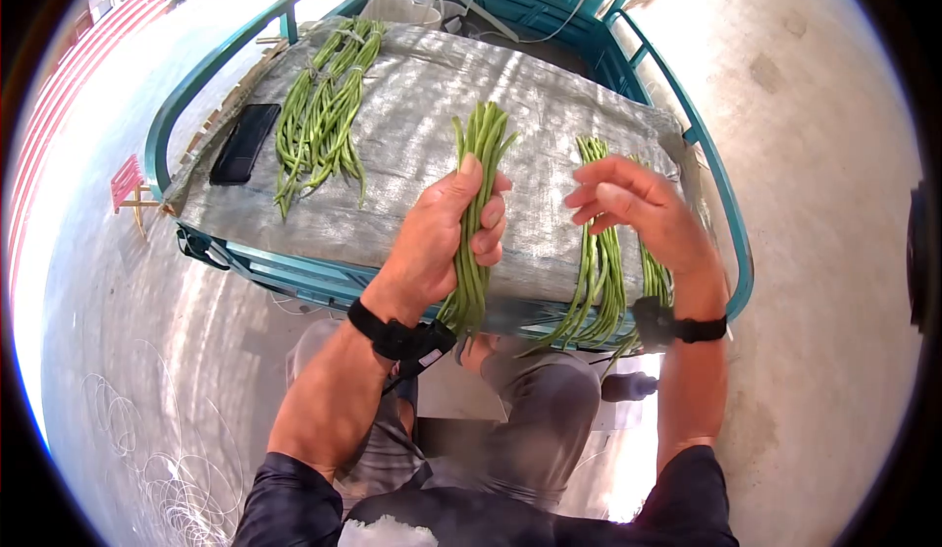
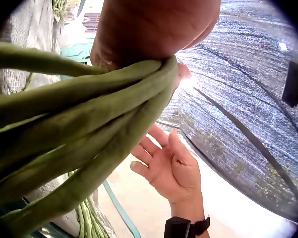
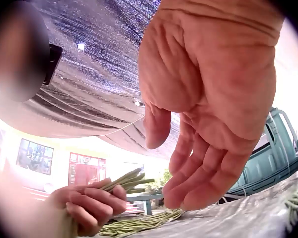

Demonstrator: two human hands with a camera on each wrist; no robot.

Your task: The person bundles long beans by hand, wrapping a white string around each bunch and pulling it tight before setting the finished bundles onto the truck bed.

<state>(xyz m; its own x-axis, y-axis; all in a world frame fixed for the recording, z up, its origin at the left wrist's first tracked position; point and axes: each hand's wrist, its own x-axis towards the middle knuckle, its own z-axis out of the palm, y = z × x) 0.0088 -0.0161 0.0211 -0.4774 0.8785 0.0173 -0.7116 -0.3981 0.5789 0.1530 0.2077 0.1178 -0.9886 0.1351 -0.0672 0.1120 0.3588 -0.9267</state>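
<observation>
My left hand grips a bunch of long green beans upright, thumb across the front and fingers round the far side. The bean tips stick out above the fist and the tails hang below it toward my knees. To its right, my right hand is raised with relaxed, slightly bent fingers and holds nothing. It overlaps another bunch of long beans in the head view. In the left wrist view the held beans look thick and close, and the right palm faces them.
A large tied bunch of long beans lies at the left on the grey cloth, beside a black phone. More beans lie at the right edge. Teal cart rails surround the cloth. A white bucket stands behind.
</observation>
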